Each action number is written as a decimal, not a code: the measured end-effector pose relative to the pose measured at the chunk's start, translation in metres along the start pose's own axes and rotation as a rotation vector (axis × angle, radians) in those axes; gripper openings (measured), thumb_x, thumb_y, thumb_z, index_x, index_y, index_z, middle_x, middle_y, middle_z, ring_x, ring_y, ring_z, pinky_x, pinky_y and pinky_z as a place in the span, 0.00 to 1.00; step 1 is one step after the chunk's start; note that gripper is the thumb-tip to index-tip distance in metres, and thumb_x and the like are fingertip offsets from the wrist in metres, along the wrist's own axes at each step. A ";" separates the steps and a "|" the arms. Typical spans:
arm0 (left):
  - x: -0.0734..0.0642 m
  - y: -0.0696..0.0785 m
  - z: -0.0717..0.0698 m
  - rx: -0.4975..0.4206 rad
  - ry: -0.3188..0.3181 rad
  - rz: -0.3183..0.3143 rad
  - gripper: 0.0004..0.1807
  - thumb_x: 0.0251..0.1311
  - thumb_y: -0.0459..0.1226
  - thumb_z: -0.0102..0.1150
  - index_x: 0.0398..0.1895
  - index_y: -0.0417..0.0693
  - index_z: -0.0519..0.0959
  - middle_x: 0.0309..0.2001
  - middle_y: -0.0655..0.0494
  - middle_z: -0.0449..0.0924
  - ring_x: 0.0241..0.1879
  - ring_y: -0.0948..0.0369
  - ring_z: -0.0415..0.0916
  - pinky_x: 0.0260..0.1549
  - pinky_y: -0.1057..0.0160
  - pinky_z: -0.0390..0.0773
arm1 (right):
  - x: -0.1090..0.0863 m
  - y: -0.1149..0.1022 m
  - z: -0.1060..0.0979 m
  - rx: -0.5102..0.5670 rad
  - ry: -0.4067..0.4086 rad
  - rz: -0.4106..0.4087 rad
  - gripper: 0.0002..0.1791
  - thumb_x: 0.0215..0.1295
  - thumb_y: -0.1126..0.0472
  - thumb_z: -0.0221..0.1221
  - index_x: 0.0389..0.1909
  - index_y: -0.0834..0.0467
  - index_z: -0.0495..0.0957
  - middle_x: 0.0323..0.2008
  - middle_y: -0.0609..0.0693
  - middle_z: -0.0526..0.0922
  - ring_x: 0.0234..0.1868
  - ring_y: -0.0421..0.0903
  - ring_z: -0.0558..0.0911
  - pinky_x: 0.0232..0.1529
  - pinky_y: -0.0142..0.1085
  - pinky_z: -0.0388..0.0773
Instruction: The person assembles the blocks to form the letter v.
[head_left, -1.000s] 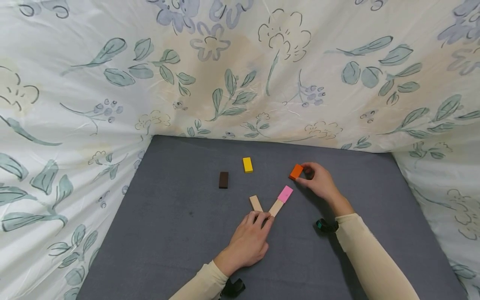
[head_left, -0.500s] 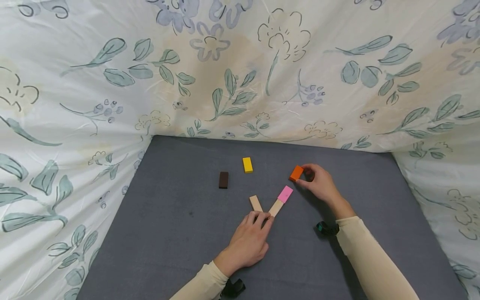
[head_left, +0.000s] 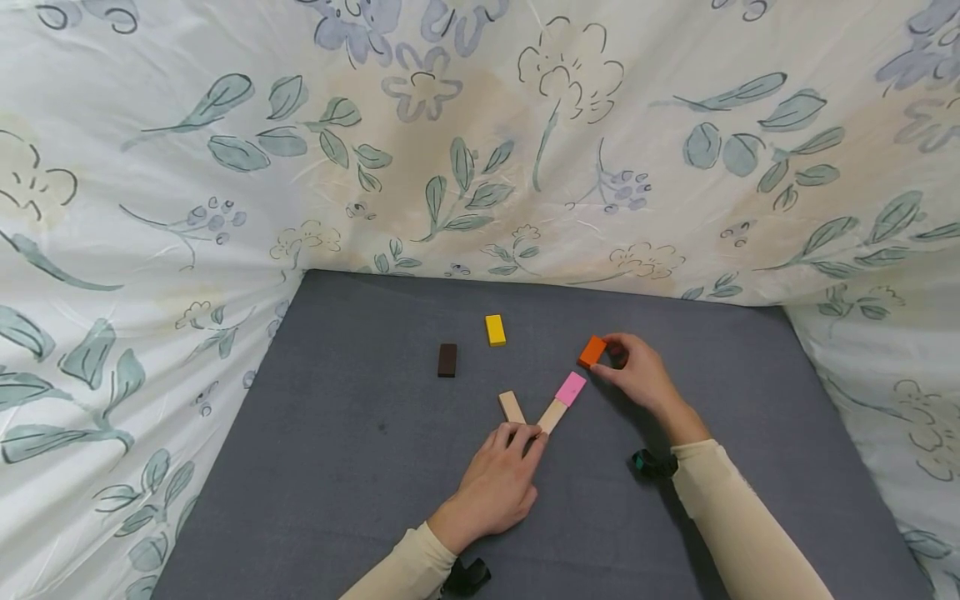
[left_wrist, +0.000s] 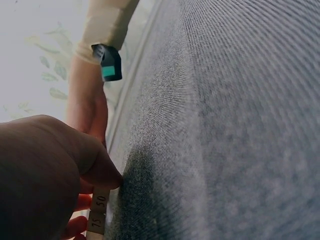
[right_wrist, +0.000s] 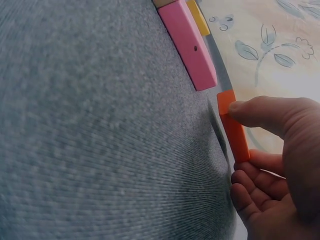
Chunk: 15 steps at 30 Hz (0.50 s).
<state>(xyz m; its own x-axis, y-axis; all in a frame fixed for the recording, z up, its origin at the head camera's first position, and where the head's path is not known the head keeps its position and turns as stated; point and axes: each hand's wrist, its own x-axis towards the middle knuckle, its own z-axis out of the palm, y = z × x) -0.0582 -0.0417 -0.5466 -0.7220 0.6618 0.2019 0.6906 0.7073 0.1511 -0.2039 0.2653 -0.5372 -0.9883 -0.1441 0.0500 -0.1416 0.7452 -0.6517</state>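
In the head view my right hand [head_left: 637,372] pinches an orange block [head_left: 592,352] by its edges. The right wrist view shows the thumb on one end of it and a finger at the other; it appears just off the cloth. A pink block [head_left: 571,388] lies nearby, end to end with a plain wooden block [head_left: 553,416]. Another plain wooden block [head_left: 512,407] slants away from it. My left hand [head_left: 498,483] holds the near ends of the plain blocks, hiding where they meet. In the left wrist view, its thumb and fingers flank numbered wood [left_wrist: 97,222].
A yellow block [head_left: 495,330] and a dark brown block [head_left: 447,360] lie apart on the grey cloth [head_left: 337,450], toward the back. A floral curtain [head_left: 465,150] hangs behind the cloth and along both sides.
My right hand has moved slightly toward me with the orange block, nearer the pink block's far end. My left hand and the other blocks stay in place.
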 end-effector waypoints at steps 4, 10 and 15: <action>0.000 0.000 -0.001 -0.004 -0.007 -0.003 0.34 0.64 0.40 0.67 0.76 0.46 0.75 0.70 0.50 0.71 0.65 0.52 0.68 0.68 0.52 0.71 | -0.001 -0.001 0.000 -0.003 -0.003 0.001 0.35 0.68 0.56 0.75 0.69 0.69 0.76 0.55 0.66 0.82 0.50 0.61 0.81 0.53 0.58 0.78; 0.000 0.001 -0.002 -0.009 -0.025 -0.011 0.35 0.66 0.40 0.67 0.76 0.47 0.74 0.71 0.50 0.70 0.66 0.51 0.68 0.68 0.52 0.71 | -0.003 -0.004 0.001 -0.010 0.000 0.003 0.35 0.67 0.55 0.76 0.69 0.68 0.76 0.54 0.65 0.82 0.49 0.61 0.81 0.53 0.58 0.78; 0.000 0.000 -0.001 -0.014 -0.025 -0.010 0.34 0.66 0.40 0.66 0.76 0.47 0.74 0.71 0.50 0.71 0.66 0.52 0.68 0.68 0.52 0.71 | -0.006 -0.006 0.001 -0.019 0.007 0.012 0.34 0.67 0.55 0.76 0.68 0.67 0.77 0.54 0.64 0.82 0.48 0.61 0.80 0.53 0.58 0.78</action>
<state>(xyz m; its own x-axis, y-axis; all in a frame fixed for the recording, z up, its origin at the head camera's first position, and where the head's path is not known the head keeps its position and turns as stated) -0.0581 -0.0415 -0.5451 -0.7299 0.6606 0.1757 0.6834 0.7108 0.1662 -0.1968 0.2613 -0.5343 -0.9903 -0.1307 0.0479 -0.1310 0.7591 -0.6377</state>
